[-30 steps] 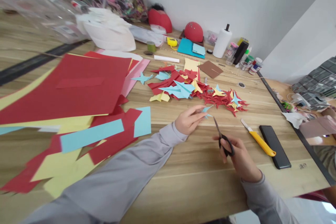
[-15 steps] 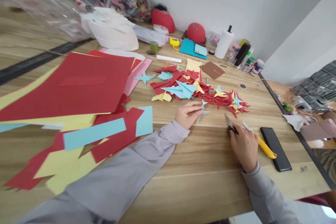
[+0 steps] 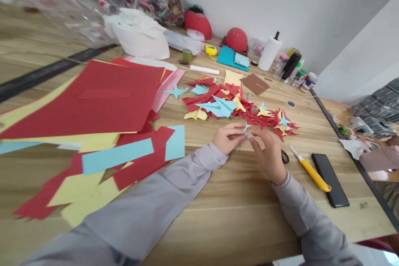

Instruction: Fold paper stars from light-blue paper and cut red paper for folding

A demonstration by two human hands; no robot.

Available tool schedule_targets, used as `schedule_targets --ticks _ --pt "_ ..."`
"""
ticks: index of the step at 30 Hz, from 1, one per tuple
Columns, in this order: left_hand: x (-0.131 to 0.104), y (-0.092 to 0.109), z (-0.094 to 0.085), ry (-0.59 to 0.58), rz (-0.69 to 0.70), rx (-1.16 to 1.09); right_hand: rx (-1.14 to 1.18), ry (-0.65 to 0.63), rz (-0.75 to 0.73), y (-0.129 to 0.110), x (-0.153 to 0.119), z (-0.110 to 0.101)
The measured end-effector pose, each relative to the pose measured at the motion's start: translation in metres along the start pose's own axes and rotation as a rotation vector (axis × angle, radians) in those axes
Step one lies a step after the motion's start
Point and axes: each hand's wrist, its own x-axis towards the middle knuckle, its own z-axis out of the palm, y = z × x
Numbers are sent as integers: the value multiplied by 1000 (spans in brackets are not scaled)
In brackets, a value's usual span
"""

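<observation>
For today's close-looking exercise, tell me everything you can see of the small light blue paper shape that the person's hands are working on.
The light blue paper shape is small, thin and flat-folded, with narrow pointed arms like a star. It is held just above the wooden table, in front of the pile of red, yellow and blue cut-outs. The left hand and right hand both pinch it with their fingertips, which hide part of it.

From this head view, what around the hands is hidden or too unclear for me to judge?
- Blue paper piece: small and mostly covered by fingers of both hands; shape unclear.
- Scissors: only a black loop shows behind the right hand; blades hidden.
- Left hand: its grip on the piece is too small to read.
- Clear bags, top left: blurred, contents unreadable.
- Phone: screen dark.
</observation>
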Motion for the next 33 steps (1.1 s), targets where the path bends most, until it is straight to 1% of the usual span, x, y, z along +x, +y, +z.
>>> schedule_targets --ticks 2,4,7,11,16,20,24,28,30,33 --pt "0 0 0 -15 -11 5 109 12 18 1 8 8" --pt "0 1 -1 -18 -16 9 216 6 72 3 12 14" --pt "2 2 -2 -26 -11 2 368 -7 171 9 12 19" --pt "3 3 -4 -37 -29 21 512 -10 227 15 10 22" --pt "1 3 -4 -38 -62 62 505 4 221 17 7 27" --pt "1 3 -3 -35 -18 98 506 4 227 20 4 32" --pt "0 2 -2 -14 8 122 510 56 289 25 1 34" --pt "1 1 -3 26 -16 109 561 136 387 29 0 36" --pt "1 0 -4 31 -26 91 633 133 421 29 -1 37" --pt "1 -1 -4 36 -42 45 708 82 423 28 -1 39"
